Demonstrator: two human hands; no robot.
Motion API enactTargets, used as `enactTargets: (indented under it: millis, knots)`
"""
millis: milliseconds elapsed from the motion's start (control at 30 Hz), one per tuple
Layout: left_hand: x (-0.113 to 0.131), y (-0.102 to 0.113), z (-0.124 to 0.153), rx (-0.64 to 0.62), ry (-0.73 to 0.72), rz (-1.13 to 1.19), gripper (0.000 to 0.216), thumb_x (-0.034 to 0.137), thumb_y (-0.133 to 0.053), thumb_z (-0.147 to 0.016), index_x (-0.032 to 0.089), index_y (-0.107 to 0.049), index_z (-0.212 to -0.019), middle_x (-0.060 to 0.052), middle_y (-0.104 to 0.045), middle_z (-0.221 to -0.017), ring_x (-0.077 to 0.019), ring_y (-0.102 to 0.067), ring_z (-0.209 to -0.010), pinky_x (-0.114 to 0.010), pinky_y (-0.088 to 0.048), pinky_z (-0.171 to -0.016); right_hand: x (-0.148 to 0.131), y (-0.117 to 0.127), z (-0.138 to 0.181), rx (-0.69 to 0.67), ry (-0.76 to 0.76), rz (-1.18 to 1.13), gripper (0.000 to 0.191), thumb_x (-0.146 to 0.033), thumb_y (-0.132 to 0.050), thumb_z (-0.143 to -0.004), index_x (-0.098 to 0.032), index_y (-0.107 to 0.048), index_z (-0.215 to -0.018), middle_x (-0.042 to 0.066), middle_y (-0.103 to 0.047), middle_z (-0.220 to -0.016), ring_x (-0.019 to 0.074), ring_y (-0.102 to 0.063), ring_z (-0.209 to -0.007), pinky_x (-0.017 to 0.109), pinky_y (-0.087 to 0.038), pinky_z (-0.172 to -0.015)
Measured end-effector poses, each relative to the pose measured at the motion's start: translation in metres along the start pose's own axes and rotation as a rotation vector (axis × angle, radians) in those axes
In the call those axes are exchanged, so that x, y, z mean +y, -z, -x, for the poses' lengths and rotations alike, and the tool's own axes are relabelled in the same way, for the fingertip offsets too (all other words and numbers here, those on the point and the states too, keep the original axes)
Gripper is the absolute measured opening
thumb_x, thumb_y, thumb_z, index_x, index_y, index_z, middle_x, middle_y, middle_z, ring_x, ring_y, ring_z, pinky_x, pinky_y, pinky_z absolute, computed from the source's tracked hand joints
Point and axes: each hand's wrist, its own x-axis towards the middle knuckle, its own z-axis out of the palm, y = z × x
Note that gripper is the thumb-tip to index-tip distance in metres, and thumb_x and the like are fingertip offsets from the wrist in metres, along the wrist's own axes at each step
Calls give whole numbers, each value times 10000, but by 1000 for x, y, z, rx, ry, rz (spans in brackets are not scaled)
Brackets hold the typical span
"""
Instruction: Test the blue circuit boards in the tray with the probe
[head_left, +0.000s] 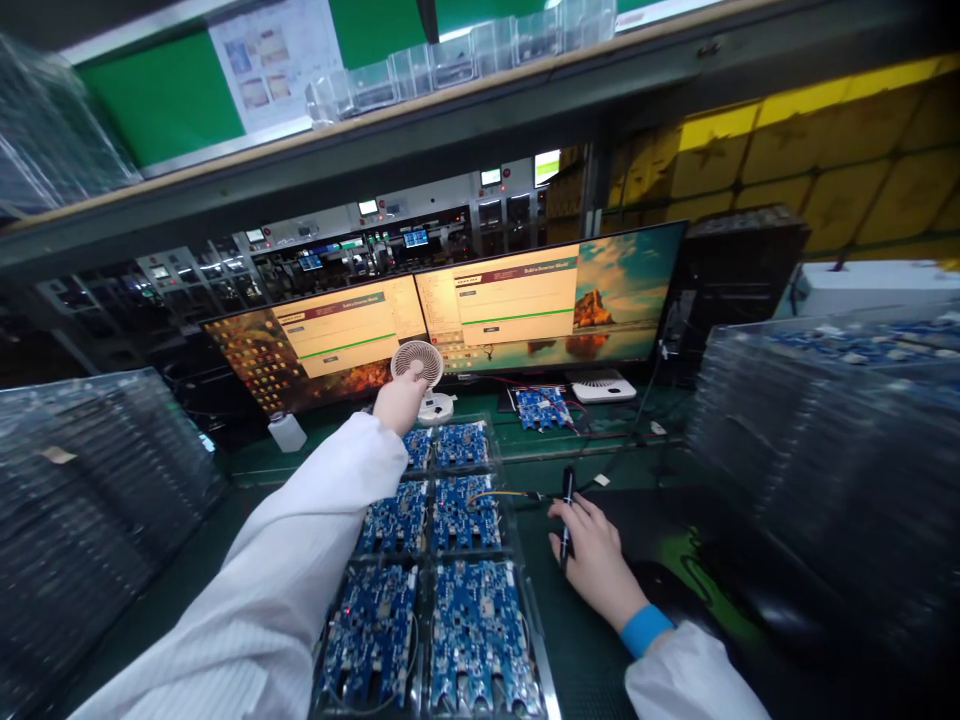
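Note:
My left hand [397,400] reaches far forward in a white sleeve and closes on the small white desk fan [420,365] below the monitors. My right hand [592,560] rests on the green mat, its fingers wrapped round a black pen [567,512] that points away from me. Between my arms lies a clear tray [525,600] filled with several blue circuit boards [457,510] in two columns. A thin orange wire [502,493] runs from one board toward the pen.
Two wide monitors [510,300] stand at the back. A single blue board [541,407] with red wires and a white box [602,387] lie beneath them, a white bottle [286,432] at left. Tall stacks of clear trays [82,500] flank both sides [817,440]. A shelf [450,120] hangs overhead.

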Motion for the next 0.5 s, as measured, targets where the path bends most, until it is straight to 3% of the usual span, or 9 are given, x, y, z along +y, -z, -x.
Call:
enactTargets:
  millis: [133,300,500]
  knots:
    - [3,-26,9,-177,46,83,190,134,-543,-805,164,-701,-906,-82,-694,-880,-212,-657,-903,-295,-481,-846,1,0,1,-11,-3,-25,239,-200,-432,-812,-250,-573,-999,65,-640,-1127,274,-425,-1243,469,-381,-945]
    - [-3,-56,31,-415,118,247,141,49,-599,-704,160,-676,-744,28,-672,-616,-117,-644,-592,-208,-509,-626,0,-2,2,-8,7,-60,246,-208,-428,-814,-252,-577,-1005,65,-642,-1121,278,-421,-1248,479,-386,-947]
    - [-5,-76,49,-415,120,320,149,26,-645,-663,172,-627,-644,27,-683,-686,-106,-638,-724,-244,-509,-775,-9,1,4,9,59,-113,234,-225,-403,-847,-232,-579,-1002,90,-647,-1127,281,-443,-1236,516,-391,-967]
